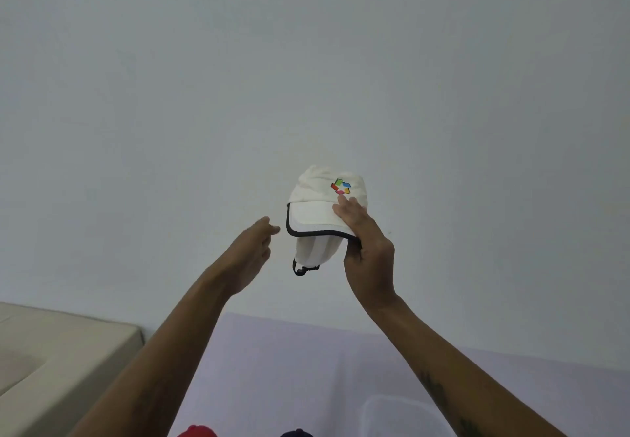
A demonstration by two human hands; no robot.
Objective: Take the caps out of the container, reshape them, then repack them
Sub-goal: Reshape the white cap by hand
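White cap (324, 204) is held up before the wall, its brim pinched at one corner by the right hand (366, 249). Left hand (250, 256) hovers beside it, fingers loose, holding nothing. Soft, light cloth, probably floppy; the stiffer brim gives the surest hold.

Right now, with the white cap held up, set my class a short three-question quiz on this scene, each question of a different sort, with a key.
1. True or false: the left hand grips the white cap.
2. Which part of the cap does the right hand hold? A the brim's edge, B the back strap, C the crown's top.
3. Fill in: at the bottom edge of the view, on the lilac surface, a red cap and a ____ cap peek in.

Key: 1 false, it is open beside the cap, apart from it. 2 A. 3 dark.
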